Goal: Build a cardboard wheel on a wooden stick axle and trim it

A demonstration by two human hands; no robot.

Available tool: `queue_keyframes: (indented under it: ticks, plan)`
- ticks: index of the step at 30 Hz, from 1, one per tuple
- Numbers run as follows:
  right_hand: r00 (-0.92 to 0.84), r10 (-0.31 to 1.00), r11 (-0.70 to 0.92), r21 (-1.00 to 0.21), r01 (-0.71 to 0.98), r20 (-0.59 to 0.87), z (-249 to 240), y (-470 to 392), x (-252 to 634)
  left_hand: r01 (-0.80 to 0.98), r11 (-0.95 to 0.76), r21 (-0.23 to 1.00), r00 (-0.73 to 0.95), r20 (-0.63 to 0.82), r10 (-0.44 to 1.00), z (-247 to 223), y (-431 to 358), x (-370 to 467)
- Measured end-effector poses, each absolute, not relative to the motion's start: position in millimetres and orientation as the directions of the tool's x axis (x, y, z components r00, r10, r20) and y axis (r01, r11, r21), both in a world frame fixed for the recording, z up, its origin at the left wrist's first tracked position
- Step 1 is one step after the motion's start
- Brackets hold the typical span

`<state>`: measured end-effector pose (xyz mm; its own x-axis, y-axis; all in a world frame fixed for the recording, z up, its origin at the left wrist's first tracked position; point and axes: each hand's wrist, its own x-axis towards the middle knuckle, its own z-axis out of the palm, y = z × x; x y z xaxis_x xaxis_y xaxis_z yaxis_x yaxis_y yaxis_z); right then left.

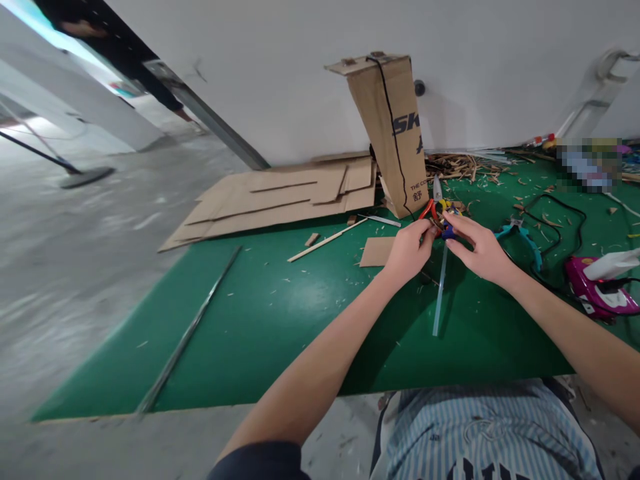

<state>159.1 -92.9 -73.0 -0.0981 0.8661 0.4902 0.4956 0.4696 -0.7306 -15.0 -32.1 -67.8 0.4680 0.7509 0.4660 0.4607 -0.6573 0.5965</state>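
Both hands meet over the green table, just in front of a tall cardboard piece (400, 133) with a black cord down its face. My left hand (411, 248) has its fingers pressed together beside red-handled scissors (430, 210); what they pinch is too small to name. Close by on the right, my right hand (477, 248) has thumb and fingers apart around a small blue and yellow object (449, 230). Whether it grips that object is unclear. A translucent stick (440, 293) lies below the hands, and a small cardboard square (376, 252) is left of them.
Flat cardboard sheets (280, 200) lie at the back left, wood scraps (455, 167) at the back. Teal-handled pliers (525, 243) and a magenta device (595, 287) with a black cable are at right. A long clear strip (195, 320) crosses the left side. A person stands far left.
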Motion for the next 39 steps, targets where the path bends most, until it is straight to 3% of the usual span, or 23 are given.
queue_keyframes:
  ticks: [8, 16, 39]
  plan:
    - [-0.165, 0.836, 0.511, -0.629, 0.586, 0.524, -67.7, -94.0, 160.7, 0.423, -0.632, 0.650, 0.447, 0.457, 0.769, -66.6, -32.6, -13.6]
    - [-0.153, 0.841, 0.504, -0.649, 0.570, 0.518, -67.9, -94.8, 157.7, 0.435, -0.651, 0.622, 0.412, 0.505, 0.758, -69.4, -33.8, -13.1]
    - [-0.155, 0.858, 0.483, -0.665, 0.569, 0.491, -60.8, -98.7, 157.0, 0.538, -0.722, 0.435, 0.421, 0.603, 0.677, -73.5, -36.4, -16.9]
